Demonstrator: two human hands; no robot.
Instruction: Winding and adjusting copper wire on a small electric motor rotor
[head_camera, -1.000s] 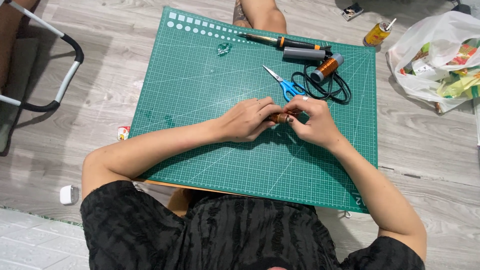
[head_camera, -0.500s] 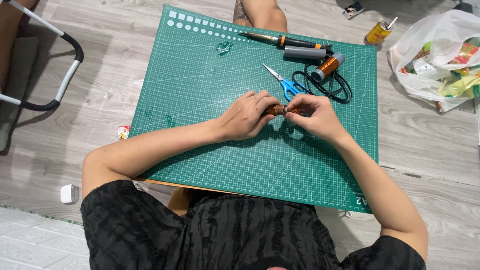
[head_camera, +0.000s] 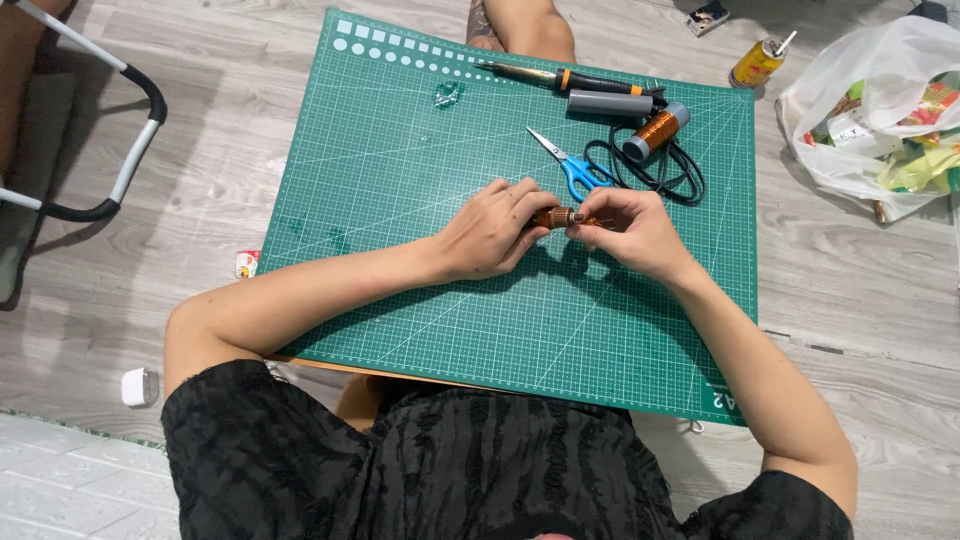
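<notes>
Barely anything has shifted since the earlier frames — both hands sit at the same spot over the green cutting mat (head_camera: 400, 250), only the right hand (head_camera: 628, 232) has lifted and turned a touch, so its fingers now pinch right at the end of the little copper coil (head_camera: 556, 217) instead of curling under it. Looks to me like fiddly wire work carrying on in place, not a new step.

Left hand (head_camera: 490, 232) is closed around the coil's left end, fingers wrapped over the top, forearm angled across the mat from the lower left. Right-hand fingers are narrow, pinched on the coil's right tip, wrist bent inward. The coil is held between both hands, just above the mat.

Blue-handled scissors (head_camera: 570, 168) lie just behind the hands, with a bigger copper wire spool (head_camera: 655, 131) and a black cable (head_camera: 660, 175) near them.
</notes>
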